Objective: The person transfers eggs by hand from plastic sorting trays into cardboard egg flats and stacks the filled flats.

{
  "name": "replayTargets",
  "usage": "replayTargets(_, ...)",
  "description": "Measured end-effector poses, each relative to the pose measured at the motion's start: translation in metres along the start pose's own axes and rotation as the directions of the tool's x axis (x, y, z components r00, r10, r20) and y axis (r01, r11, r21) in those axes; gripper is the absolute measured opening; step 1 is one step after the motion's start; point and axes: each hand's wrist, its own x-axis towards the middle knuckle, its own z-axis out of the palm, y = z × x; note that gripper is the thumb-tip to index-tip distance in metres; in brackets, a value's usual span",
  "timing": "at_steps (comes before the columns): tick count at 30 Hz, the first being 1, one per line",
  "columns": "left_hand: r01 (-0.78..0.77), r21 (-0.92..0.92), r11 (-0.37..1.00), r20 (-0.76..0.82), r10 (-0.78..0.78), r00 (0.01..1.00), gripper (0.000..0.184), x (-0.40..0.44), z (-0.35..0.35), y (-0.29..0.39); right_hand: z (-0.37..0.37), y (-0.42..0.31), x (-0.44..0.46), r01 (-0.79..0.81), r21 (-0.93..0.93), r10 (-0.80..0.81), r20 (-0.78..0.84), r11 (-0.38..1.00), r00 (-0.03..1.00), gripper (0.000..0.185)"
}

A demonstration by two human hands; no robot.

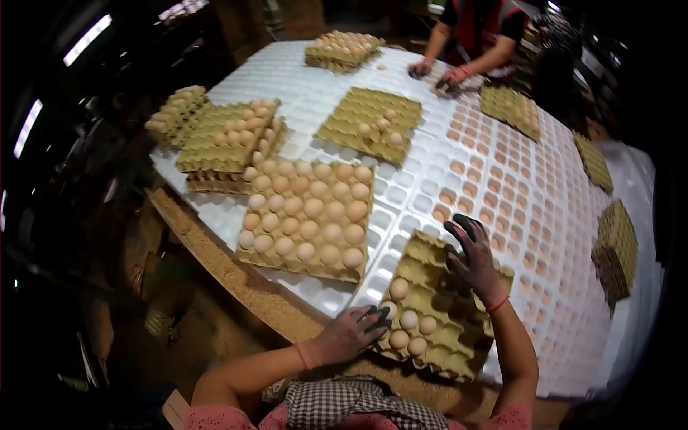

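Observation:
My left hand (pixel 351 333), in a glove with dark fingertips, is at the left edge of a partly filled egg tray (pixel 459 344). Its fingers are apart, and the tips are beside an egg (pixel 389 309) at that edge; whether they touch it I cannot tell. Several pale eggs (pixel 408 319) sit in the tray's left cups. Over the tray's upper right part, my right hand (pixel 474 261) has its fingers stretched out and apart, with no egg visible in them. To the left lies a full tray of eggs (pixel 308 208).
Stacked egg trays (pixel 215 136) stand at the left, another stack (pixel 344 49) at the back. A tray with a few eggs (pixel 365 118) lies mid-table. White pocketed sheets (pixel 419 183) cover the table, with brown showing in many right-side pockets. A co-worker's hands (pixel 437 75) are across.

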Motion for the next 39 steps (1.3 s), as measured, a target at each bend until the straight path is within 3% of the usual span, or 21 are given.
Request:
replayTargets(6, -0.196, -0.109, 0.975, -0.045, 0.192, 0.980, 0.036, 0.004, -0.002, -0.021, -0.008, -0.120, -0.103, -0.209, 0.034, 0.201, 0.151, 0.977, 0.968, 0.051)
replayTargets(9, -0.231, -0.120, 0.966, -0.054, 0.226, 0.973, 0.035, 0.009, -0.004, -0.023, 0.020, -0.154, -0.130, -0.139, -0.302, 0.247, 0.355, 0.943, 0.902, 0.047)
replayTargets(11, -0.237, -0.199, 0.951, -0.004, 0.241, 0.970, 0.038, 0.013, -0.002, -0.028, 0.023, -0.165, -0.125, -0.230, -0.347, 0.343, 0.311, 0.909, 0.886, 0.042)
replayTargets(13, -0.175, -0.400, 0.899, -0.112, 0.142, 0.984, 0.041, 0.020, -0.030, -0.038, 0.020, -0.168, -0.119, -0.253, -0.238, 0.311, 0.253, 0.938, 0.916, 0.041)
replayTargets(15, 0.012, -0.950, 0.312, -0.058, -0.215, 0.975, 0.035, 0.027, -0.029, -0.048, 0.021, -0.165, -0.109, -0.359, -0.175, 0.386, 0.156, 0.917, 0.909, 0.041)
replayTargets(16, 0.027, -0.952, 0.306, -0.034, -0.195, 0.980, 0.033, 0.038, -0.033, -0.063, 0.024, -0.159, -0.104, -0.269, -0.267, 0.315, 0.149, 0.926, 0.937, 0.041)
replayTargets(18, 0.130, -0.944, 0.303, 0.071, -0.198, 0.978, 0.029, 0.067, -0.035, -0.077, 0.040, -0.141, -0.100, -0.114, -0.389, 0.161, 0.090, 0.914, 0.983, 0.033)
replayTargets(19, 0.011, -0.763, 0.646, -0.088, -0.121, 0.989, 0.033, 0.081, -0.045, -0.075, 0.040, -0.131, -0.099, -0.118, -0.390, 0.161, 0.080, 0.913, 0.984, 0.033)
replayTargets(21, 0.021, -0.459, 0.888, 0.064, 0.009, 0.998, 0.039, 0.097, -0.052, -0.071, 0.033, -0.117, -0.096, -0.234, -0.072, 0.243, 0.165, 0.970, 0.956, 0.024)
replayTargets(22, -0.059, -0.349, 0.935, 0.121, 0.107, 0.987, 0.045, 0.101, -0.047, -0.073, 0.013, -0.126, -0.089, -0.502, 0.165, 0.469, 0.205, 0.849, 0.859, 0.021)
replayTargets(23, -0.063, -0.344, 0.937, 0.125, 0.113, 0.986, 0.045, 0.103, -0.044, -0.073, 0.011, -0.109, -0.108, -0.521, 0.582, 0.557, 0.136, 0.624, 0.819, 0.027)
replayTargets(25, -0.220, -0.111, 0.969, 0.313, 0.245, 0.918, 0.046, 0.104, -0.038, -0.072, -0.022, -0.108, -0.119, -0.394, 0.886, 0.696, 0.123, 0.243, 0.707, 0.038)
replayTargets(26, -0.217, -0.050, 0.975, 0.348, 0.220, 0.911, 0.045, 0.105, -0.029, -0.070, -0.023, -0.095, -0.129, -0.456, 0.769, 0.642, 0.078, 0.448, 0.763, 0.037)
replayTargets(27, -0.213, -0.041, 0.976, 0.347, 0.214, 0.913, 0.045, 0.108, -0.028, -0.066, -0.016, -0.092, -0.126, -0.501, 0.387, 0.505, 0.100, 0.774, 0.857, 0.035)
replayTargets(28, -0.231, -0.018, 0.973, 0.380, 0.220, 0.898, 0.044, 0.112, -0.029, -0.064, -0.012, -0.093, -0.120, -0.349, -0.067, 0.355, 0.119, 0.935, 0.927, 0.037)
replayTargets(29, -0.243, 0.008, 0.970, 0.411, 0.218, 0.885, 0.043, 0.116, -0.032, -0.064, -0.005, -0.105, -0.116, -0.423, -0.213, 0.468, 0.259, 0.881, 0.845, 0.035)
replayTargets(30, -0.211, -0.015, 0.977, 0.424, 0.197, 0.884, 0.042, 0.117, -0.037, -0.064, 0.016, -0.090, -0.129, -0.305, -0.277, 0.390, 0.346, 0.911, 0.853, 0.039)
replayTargets(33, 0.119, -0.439, 0.891, 0.379, 0.064, 0.923, 0.048, 0.117, -0.072, -0.080, -0.016, -0.087, -0.115, -0.444, -0.128, 0.456, 0.408, 0.887, 0.791, 0.043)
replayTargets(35, 0.243, -0.657, 0.713, 0.254, -0.094, 0.963, 0.049, 0.126, -0.094, -0.112, -0.022, -0.067, -0.106, -0.596, 0.314, 0.523, 0.289, 0.739, 0.802, 0.049)
replayTargets(37, 0.134, -0.704, 0.697, 0.015, -0.175, 0.984, 0.046, 0.155, -0.103, -0.145, -0.025, -0.052, -0.053, -0.482, 0.518, 0.493, 0.129, 0.706, 0.860, 0.050)
replayTargets(39, 0.224, -0.512, 0.829, 0.008, -0.256, 0.967, 0.044, 0.189, -0.113, -0.161, 0.003, -0.028, 0.012, -0.368, 0.615, 0.488, -0.032, 0.697, 0.872, 0.050)
